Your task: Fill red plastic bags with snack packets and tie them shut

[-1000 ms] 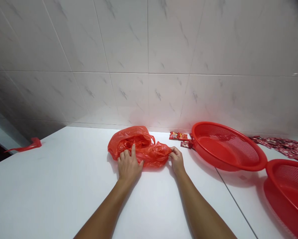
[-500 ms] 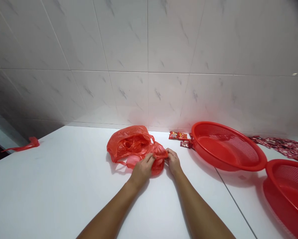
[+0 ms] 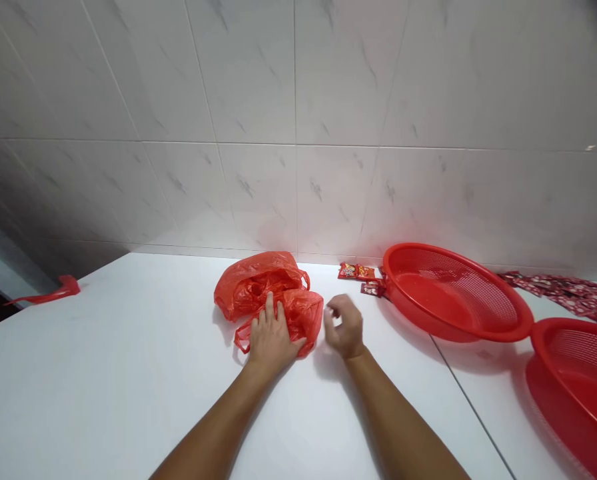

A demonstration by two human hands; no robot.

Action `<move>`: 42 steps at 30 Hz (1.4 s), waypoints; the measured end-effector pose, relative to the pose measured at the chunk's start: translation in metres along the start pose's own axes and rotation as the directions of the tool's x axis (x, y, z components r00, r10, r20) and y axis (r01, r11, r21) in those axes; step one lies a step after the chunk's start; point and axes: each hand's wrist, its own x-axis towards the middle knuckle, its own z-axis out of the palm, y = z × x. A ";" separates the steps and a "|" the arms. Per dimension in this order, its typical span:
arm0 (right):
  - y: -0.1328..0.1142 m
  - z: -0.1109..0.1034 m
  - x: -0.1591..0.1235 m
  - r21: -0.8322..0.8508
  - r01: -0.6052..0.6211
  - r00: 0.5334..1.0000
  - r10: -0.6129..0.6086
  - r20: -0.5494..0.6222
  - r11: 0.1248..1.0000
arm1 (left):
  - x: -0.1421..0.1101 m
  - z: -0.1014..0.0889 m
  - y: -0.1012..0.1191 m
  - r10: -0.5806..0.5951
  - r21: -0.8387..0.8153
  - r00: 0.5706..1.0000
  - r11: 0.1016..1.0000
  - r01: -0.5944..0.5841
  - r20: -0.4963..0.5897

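Note:
A crumpled red plastic bag (image 3: pixel 258 283) lies on the white counter (image 3: pixel 103 373) near the tiled wall. My left hand (image 3: pixel 271 337) lies flat on the bag's near fold, fingers stretched out, pressing it down. Just right of the bag, my right hand (image 3: pixel 346 327) hovers with its fingers loosely curled, slightly blurred. It holds nothing and is off the bag.
Two red mesh baskets stand at the right, one (image 3: pixel 453 293) near the wall and one (image 3: pixel 578 387) at the frame's edge. Small red sachets (image 3: pixel 358 273) lie by the wall beside the first basket. A patterned strip (image 3: pixel 568 293) lies behind. A red scrap (image 3: pixel 53 291) lies far left.
Both hands pinched the bag's right end half a second ago. Now the end is folded over, the left hand presses flat on it, and the right hand has let go and drawn back.

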 end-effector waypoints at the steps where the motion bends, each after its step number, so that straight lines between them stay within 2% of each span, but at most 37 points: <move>1: -0.007 0.009 -0.005 -0.028 0.178 0.973 -0.172 0.152 0.984 | 0.000 0.001 -0.001 0.001 0.013 1.000 1.000 -0.001 -0.001; 2: -0.012 0.019 -0.010 -0.026 0.323 0.907 -0.301 0.296 0.946 | 0.000 0.002 -0.002 0.001 0.024 1.000 1.000 -0.001 0.002; 3: -0.016 0.030 -0.015 -0.021 0.404 0.841 -0.362 0.403 0.914 | 0.000 0.004 -0.004 -0.001 0.030 1.000 1.000 0.001 0.008; 4: -0.017 0.041 -0.018 -0.043 0.425 0.810 -0.359 0.463 0.904 | 0.000 0.005 -0.006 -0.004 0.028 1.000 1.000 0.003 0.016; 5: -0.015 0.048 -0.020 -0.095 0.410 0.812 -0.315 0.491 0.907 | -0.001 0.006 -0.008 -0.005 0.015 1.000 1.000 0.005 0.023; 7: -0.007 0.054 -0.019 -0.236 0.326 0.864 -0.187 0.466 0.915 | -0.001 0.008 -0.011 0.002 -0.040 1.000 0.999 -0.001 0.025; 9: 0.006 0.046 -0.014 -0.374 0.201 0.923 -0.048 0.381 0.905 | -0.001 0.010 -0.013 0.015 -0.097 1.000 0.995 -0.012 0.021; 11: 0.017 0.031 -0.008 -0.460 0.054 0.956 0.087 0.279 0.886 | 0.000 0.011 -0.013 0.020 -0.134 1.000 0.991 -0.017 0.023; 14: 0.026 0.011 -0.002 -0.472 -0.159 0.952 0.262 0.161 0.867 | 0.001 0.011 -0.011 0.028 -0.167 0.999 0.986 -0.021 0.041; 16: 0.028 0.006 0.001 -0.446 -0.214 0.939 0.309 0.152 0.869 | 0.001 0.010 -0.010 0.029 -0.183 0.998 0.983 -0.018 0.056; 19: 0.026 0.008 0.002 -0.454 -0.214 0.929 0.324 0.179 0.865 | 0.000 0.010 -0.008 0.021 -0.200 0.998 0.980 -0.007 0.065; 22: 0.024 0.013 0.000 -0.555 -0.187 0.920 0.342 0.189 0.811 | -0.001 0.013 -0.008 0.001 -0.230 1.000 0.973 0.000 0.002; 26: 0.023 0.014 -0.001 -0.702 -0.165 0.906 0.387 0.169 0.693 | 0.002 0.013 -0.014 0.002 -0.238 0.975 0.969 -0.057 -0.224; 28: 0.025 0.013 -0.002 -0.735 -0.150 0.897 0.404 0.180 0.661 | 0.004 0.010 -0.018 0.059 -0.230 0.935 0.962 -0.146 -0.349; 30: 0.028 0.013 -0.002 -0.749 -0.159 0.886 0.427 0.178 0.643 | 0.006 0.007 -0.018 0.143 -0.250 0.894 0.931 -0.268 -0.425; 33: 0.031 0.014 -0.003 -0.752 -0.199 0.869 0.468 0.160 0.628 | 0.008 0.007 -0.012 0.313 -0.322 0.868 0.836 -0.445 -0.385; 35: 0.033 0.015 -0.004 -0.751 -0.205 0.862 0.479 0.165 0.627 | 0.009 0.012 -0.006 0.398 -0.356 0.865 0.795 -0.492 -0.306; 38: 0.035 0.014 -0.005 -0.750 -0.193 0.869 0.466 0.169 0.633 | 0.011 0.021 -0.005 0.373 -0.357 0.904 0.831 -0.426 -0.210; 42: 0.033 0.009 -0.003 -0.740 -0.198 0.894 0.427 0.132 0.643 | 0.012 0.023 -0.014 0.196 -0.326 0.975 0.920 -0.219 -0.102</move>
